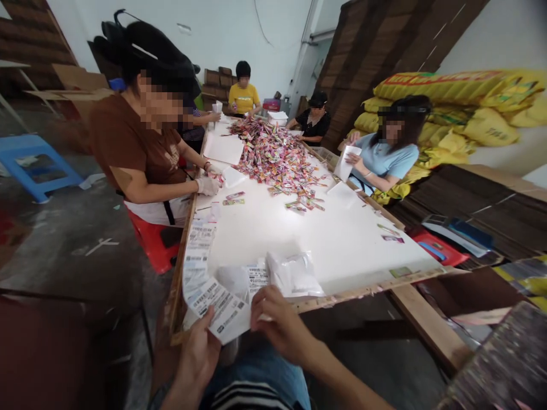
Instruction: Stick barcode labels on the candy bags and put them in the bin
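Supporting table: its pale top is filling the middle of the room, and its near left corner is serving as the working spot.
Sachet pile: it is lying well apart from the label work, leaving bare surface between.
Label strip: it is running along the table's left edge towards the near corner. Keeping it flat and letting it follow that edge is probably helping to avoid creases.
White packet: it is resting at the near edge, just beyond the right hand. Smoothing its plastic beforehand would likely be giving a label a better surface.
Label sheet: it is sitting between both hands at the near left corner, print facing up, slightly tilted. Whether it is joining the strip, I cannot tell.
Right hand: its fingers are bunching at the sheet's right edge; how firmly they are gripping, I cannot tell. A slow, low-angle pull would probably be sparing the paper.
Left hand: it is pinching the sheet's lower left side, thumb on top. Steady, light pressure is seeming best.
Square code: it is showing unwrinkled; fingers should be staying off it.
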Available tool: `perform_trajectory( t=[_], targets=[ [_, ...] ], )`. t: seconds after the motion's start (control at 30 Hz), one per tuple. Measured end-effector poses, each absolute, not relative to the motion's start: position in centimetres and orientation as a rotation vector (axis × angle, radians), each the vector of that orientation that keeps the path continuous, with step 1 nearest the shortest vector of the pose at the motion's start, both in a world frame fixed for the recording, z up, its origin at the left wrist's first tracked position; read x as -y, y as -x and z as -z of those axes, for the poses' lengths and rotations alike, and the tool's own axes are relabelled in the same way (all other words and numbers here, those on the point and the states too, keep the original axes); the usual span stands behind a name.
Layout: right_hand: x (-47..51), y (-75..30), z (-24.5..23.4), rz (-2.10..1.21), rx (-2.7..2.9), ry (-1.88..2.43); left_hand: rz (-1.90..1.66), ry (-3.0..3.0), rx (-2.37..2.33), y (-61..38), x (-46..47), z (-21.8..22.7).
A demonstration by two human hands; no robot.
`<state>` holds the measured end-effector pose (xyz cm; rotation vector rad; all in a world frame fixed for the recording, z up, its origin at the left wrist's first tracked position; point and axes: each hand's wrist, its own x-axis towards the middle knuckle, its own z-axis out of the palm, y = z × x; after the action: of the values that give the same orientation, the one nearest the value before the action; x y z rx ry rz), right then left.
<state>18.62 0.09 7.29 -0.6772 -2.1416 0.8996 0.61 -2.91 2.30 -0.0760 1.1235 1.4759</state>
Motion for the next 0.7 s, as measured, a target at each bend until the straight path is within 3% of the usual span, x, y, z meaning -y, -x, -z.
perform_trajectory(
  t=[0.1, 0.2, 0.37, 0.47, 0.7],
  targets=[
    [-3.4, -22.5, -10.8, -0.924, 1.682, 0.736, -1.644, 0.005, -1.26, 0.6, 2.3, -1.2],
    [-8.7, -25.8, -9.9, -0.731, 1.317, 0.888, -1.718, -0.004, -1.322, 2.3, 2.2, 0.0],
    [-14.1, -26.8, 0.0, -0.471, 1.707, 1.392, -1.716, -0.041, -1.304, 3.4, 3.1, 1.3],
    [-13.5, -26.5, 4.5, -0.23, 1.802, 1.419, -1.687, -0.007, -1.309, 3.1, 3.7, 1.3],
    [-12.1, -26.6, 6.0, -0.148, 2.343, 1.187, -1.628, 0.019, -1.354, 2.7, 3.0, 1.4]
  ],
)
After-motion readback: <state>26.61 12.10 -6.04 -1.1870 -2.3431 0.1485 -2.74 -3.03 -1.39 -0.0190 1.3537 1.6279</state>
